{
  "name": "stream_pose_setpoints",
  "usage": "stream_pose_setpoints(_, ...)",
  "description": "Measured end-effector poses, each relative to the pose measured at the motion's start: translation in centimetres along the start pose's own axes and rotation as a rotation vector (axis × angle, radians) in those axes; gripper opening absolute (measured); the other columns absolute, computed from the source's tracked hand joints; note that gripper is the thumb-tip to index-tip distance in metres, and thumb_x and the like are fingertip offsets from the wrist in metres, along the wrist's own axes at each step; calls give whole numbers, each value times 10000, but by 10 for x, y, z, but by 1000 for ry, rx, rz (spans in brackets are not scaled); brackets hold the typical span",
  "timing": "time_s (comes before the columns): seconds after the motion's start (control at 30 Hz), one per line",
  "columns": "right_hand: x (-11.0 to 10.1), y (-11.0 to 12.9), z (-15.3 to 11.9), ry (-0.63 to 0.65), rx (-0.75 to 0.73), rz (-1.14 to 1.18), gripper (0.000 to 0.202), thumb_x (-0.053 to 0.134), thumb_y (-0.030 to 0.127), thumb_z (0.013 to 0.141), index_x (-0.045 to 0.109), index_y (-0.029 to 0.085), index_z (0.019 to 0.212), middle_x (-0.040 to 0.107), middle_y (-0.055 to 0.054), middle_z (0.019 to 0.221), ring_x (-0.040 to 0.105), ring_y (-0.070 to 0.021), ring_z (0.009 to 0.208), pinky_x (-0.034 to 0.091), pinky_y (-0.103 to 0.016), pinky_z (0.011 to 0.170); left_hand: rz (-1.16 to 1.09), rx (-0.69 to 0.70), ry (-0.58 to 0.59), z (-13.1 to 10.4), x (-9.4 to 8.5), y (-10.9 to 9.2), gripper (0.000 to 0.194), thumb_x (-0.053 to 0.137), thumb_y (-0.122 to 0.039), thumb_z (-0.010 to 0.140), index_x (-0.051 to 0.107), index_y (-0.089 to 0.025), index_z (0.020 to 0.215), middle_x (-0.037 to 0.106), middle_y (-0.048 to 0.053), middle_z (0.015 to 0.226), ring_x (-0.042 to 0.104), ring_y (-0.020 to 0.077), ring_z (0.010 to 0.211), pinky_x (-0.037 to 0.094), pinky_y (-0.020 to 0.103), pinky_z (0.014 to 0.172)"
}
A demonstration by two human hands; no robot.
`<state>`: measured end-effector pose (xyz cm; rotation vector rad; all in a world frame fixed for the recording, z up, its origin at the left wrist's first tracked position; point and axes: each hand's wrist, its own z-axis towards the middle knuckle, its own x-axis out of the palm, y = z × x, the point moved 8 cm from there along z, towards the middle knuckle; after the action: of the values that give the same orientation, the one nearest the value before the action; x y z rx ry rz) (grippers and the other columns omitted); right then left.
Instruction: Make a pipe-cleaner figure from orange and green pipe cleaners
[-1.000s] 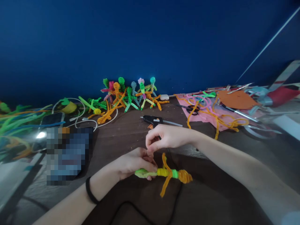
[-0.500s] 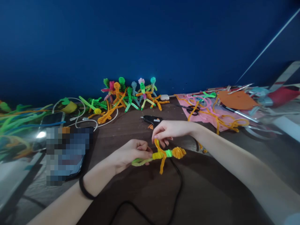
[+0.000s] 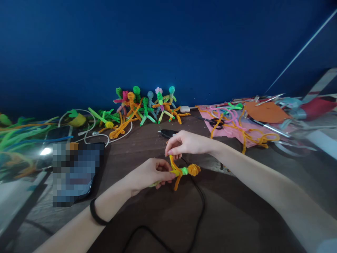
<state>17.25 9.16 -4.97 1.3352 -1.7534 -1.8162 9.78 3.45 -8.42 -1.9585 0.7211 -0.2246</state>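
A pipe-cleaner figure (image 3: 185,171) with a coiled orange head, a green neck and a yellow body lies sideways in the air above the dark table. My left hand (image 3: 151,173) is closed round its yellow body, hiding much of the body and the pale green legs. Between the fingertips of my right hand (image 3: 177,144) is the upper end of one orange arm, bent upward. The other orange arm hangs down below the body. Behind my right hand lies a black glue gun (image 3: 167,133), partly covered by it.
Several finished pipe-cleaner figures (image 3: 145,109) stand along the blue wall. At left are a phone (image 3: 89,175), a white cable (image 3: 95,123) and loose pipe cleaners (image 3: 18,135). Scissors (image 3: 216,123) and pink sheet (image 3: 205,114) lie at right. A black cord (image 3: 201,211) crosses the front.
Both hands and the figure have shifted slightly left. My left hand now covers more of the yellow body, and my right hand hides more of the glue gun.
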Motion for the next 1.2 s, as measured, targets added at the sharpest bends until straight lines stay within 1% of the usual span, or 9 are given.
stream_pose_setpoints(0.13,3,16,-3,-70,-111,-213,127,554,183,746,666,136,782,667,-27,760,584,-100,652,412,-205,582,50,-16,-28,3,2,2,202,654,-322,632,598,-128,625,547,-11,538,455,71,439,321,185,387)
stream_pose_setpoints(0.27,15,28,-10,-40,-194,-326,130,549,160,756,677,156,779,663,-7,727,565,-96,645,384,-204,589,81,7,-65,6,4,6,239,654,-351,624,582,-135,550,545,-10,477,436,73,378,308,194,353)
stream_pose_setpoints(0.33,19,36,-13,-61,-247,-423,125,545,150,767,669,156,770,651,-15,745,542,-114,707,377,-224,641,63,2,-104,7,2,7,244,658,-348,617,572,-136,532,538,-13,455,432,74,365,314,197,350)
stream_pose_setpoints(0.5,14,55,-19,-231,-363,-694,122,517,123,799,581,134,696,594,-31,751,439,-143,776,329,-266,715,-51,18,-235,7,-13,6,213,675,-310,611,572,-126,583,567,0,513,459,74,408,355,196,383)
stream_pose_setpoints(0.73,5,63,-25,-392,-435,-782,144,525,202,819,506,152,685,536,-22,689,429,-133,704,306,-255,658,-177,132,-348,4,-32,3,189,643,-299,658,567,-128,636,588,9,584,491,76,465,392,198,437)
stream_pose_setpoints(0.83,3,62,-27,-426,-417,-719,156,493,247,842,509,157,716,536,-16,682,460,-117,665,303,-236,599,-246,161,-406,2,-36,1,200,642,-299,662,549,-129,612,566,-4,555,474,69,446,373,200,432)
stream_pose_setpoints(0.93,-2,56,-26,-442,-331,-568,142,490,246,840,519,159,732,554,0,660,482,-94,597,318,-224,567,-345,205,-464,-1,-42,0,204,651,-292,656,543,-125,610,555,-9,549,466,67,451,363,202,438)
stream_pose_setpoints(1.1,-12,40,-23,-502,-189,-194,83,547,204,774,524,158,709,596,-5,644,550,-98,560,412,-234,562,-452,300,-534,-6,-51,-3,183,648,-264,658,533,-127,620,542,-26,545,453,54,443,355,199,457)
stream_pose_setpoints(1.2,-9,29,-16,-478,-132,80,62,553,187,754,510,149,730,598,-20,644,597,-118,576,482,-244,545,-489,321,-597,-9,-56,-4,167,643,-254,655,531,-133,629,527,-38,524,451,56,444,347,195,455)
